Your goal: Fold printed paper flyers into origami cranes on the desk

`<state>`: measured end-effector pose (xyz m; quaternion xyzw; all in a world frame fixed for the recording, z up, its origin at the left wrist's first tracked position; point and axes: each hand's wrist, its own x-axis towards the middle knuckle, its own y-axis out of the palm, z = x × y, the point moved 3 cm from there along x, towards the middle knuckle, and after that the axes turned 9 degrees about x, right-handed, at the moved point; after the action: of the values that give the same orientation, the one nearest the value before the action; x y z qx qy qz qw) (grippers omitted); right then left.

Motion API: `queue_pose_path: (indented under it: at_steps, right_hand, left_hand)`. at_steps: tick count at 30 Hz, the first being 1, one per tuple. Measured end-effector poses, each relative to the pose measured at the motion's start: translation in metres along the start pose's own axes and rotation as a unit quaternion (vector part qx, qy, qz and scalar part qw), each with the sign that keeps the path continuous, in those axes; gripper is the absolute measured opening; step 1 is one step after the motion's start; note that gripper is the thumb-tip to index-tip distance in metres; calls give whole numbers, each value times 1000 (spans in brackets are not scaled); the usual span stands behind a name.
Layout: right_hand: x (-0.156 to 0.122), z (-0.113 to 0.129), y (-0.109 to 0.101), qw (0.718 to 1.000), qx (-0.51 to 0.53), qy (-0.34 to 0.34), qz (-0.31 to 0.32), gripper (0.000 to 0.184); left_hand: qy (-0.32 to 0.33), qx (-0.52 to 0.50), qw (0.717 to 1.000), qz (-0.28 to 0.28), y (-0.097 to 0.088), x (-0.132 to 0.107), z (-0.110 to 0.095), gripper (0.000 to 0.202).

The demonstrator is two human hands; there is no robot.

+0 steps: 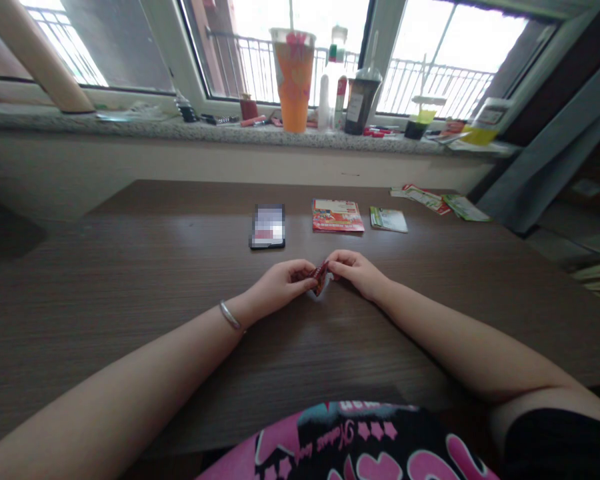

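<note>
Between my two hands, low over the brown table, is a small dark red piece with an orange patch, folded or crumpled like a wrapper or paper (320,280); its exact kind is too small to make out. My left hand (285,280), with a silver bangle at the wrist, pinches its left side between thumb and fingers. The fingertips of my right hand (357,272) are closed on its upper right edge. Beyond my hands lie a phone-like device with a blurred screen (268,225), a stack of red printed packets or leaflets (337,217) and a smaller green-and-white stack (389,219).
More red and green printed pieces (427,199) lie at the table's (130,267) far right corner. Behind it, a stone windowsill (220,135) carries a tall orange drink cup (293,80), a dark drink cup (361,100), a yellow bottle (485,123) and small items.
</note>
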<state>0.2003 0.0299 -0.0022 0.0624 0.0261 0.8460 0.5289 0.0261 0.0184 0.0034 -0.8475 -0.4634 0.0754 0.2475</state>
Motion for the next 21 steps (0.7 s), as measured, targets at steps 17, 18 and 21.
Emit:
queue_pose_path:
  at_steps: [17,18,21]
  right_hand:
    - [-1,-2,6,998,0,53,15,13]
    - [-2,-2,8,998,7,54,19,14]
    - [-3,-3,11,998,29,53,17,17]
  left_hand:
    - [-6,-4,1000,-3,1,0,0,21]
    - [-5,2,1000,-13,1,0,0,22]
    - [3,49,995,-91,-5,1,2,25]
